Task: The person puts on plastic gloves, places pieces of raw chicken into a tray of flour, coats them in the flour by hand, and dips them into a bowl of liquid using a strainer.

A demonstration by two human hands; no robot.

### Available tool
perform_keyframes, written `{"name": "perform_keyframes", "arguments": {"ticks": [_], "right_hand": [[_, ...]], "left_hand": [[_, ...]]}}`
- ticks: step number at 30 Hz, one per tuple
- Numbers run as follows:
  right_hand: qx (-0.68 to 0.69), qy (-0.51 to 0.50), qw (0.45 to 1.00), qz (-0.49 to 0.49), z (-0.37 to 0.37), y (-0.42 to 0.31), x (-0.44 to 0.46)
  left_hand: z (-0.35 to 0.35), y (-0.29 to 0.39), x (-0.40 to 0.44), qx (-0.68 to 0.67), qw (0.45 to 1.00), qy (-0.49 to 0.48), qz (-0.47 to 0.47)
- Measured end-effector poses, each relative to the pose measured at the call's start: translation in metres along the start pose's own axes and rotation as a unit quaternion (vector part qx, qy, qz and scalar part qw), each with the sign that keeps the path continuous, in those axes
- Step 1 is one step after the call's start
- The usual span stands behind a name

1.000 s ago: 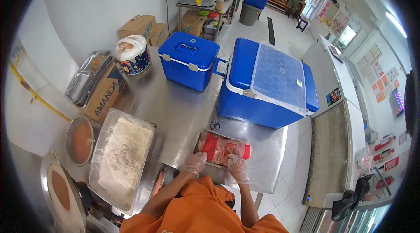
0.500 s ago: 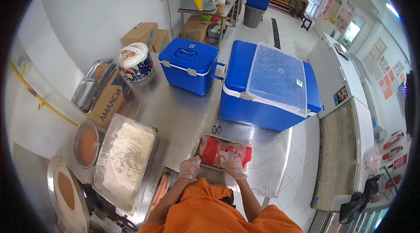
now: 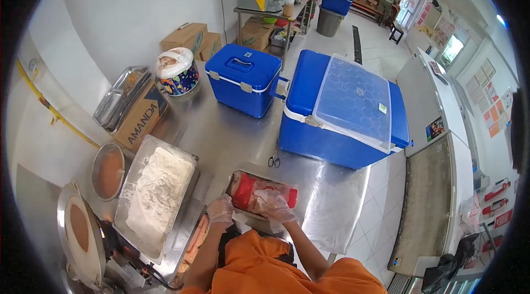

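A shallow metal tray lies near the table's front edge, holding a red and clear plastic pack. What is in the pack is hard to make out; it looks pinkish, like raw meat. My left hand, in a clear plastic glove, is closed at the tray's near left edge. My right hand, gloved too, reaches over the tray with its fingers closed on the plastic pack. Scissors lie just beyond the tray. Left of my hands is a deep pan of white flour.
Two blue coolers stand at the back, a small one and a large one with a clear lid on top. At left are a pot of orange-brown liquid, a wok and an AMANDA box. People work far off.
The tray and both hands have moved left, closer to the flour pan. My right hand stays over the plastic pack. The view has shifted slightly.
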State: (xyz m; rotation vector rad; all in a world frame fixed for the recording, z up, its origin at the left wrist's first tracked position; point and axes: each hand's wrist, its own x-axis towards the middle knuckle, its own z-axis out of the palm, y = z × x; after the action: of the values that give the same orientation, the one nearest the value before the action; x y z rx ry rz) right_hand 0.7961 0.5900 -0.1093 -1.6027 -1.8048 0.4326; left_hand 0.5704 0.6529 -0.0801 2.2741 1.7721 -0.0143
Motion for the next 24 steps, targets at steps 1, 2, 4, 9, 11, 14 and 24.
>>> {"name": "perform_keyframes", "arguments": {"ticks": [1, 2, 4, 9, 11, 14, 24], "right_hand": [[0.008, -0.033, 0.999, 0.013, -0.015, -0.019, 0.016], [0.016, -0.066, 0.997, 0.024, -0.024, -0.033, 0.026], [-0.004, -0.063, 0.998, 0.026, -0.022, -0.044, 0.028], [-0.039, -0.063, 0.995, -0.064, -0.003, -0.062, 0.043], [-0.143, -0.103, 0.972, -0.153, 0.027, -0.048, 0.047], [0.048, -0.159, 0.985, -0.053, -0.010, -0.144, 0.091], [0.073, -0.350, 0.929, -0.088, 0.118, -0.271, 0.188]], "left_hand": [[-0.011, 0.001, 0.001, -0.013, 1.000, -0.004, -0.025], [-0.023, 0.002, 0.001, -0.028, 0.998, -0.006, -0.050], [-0.062, 0.005, -0.004, -0.034, 0.997, 0.001, -0.075], [-0.067, -0.053, -0.035, -0.148, 0.968, 0.202, -0.018], [-0.103, -0.072, -0.057, 0.107, 0.981, 0.160, -0.008], [-0.102, -0.132, -0.077, -0.099, 0.959, 0.193, -0.184], [-0.046, -0.223, -0.164, -0.217, 0.840, 0.263, -0.422]]}}
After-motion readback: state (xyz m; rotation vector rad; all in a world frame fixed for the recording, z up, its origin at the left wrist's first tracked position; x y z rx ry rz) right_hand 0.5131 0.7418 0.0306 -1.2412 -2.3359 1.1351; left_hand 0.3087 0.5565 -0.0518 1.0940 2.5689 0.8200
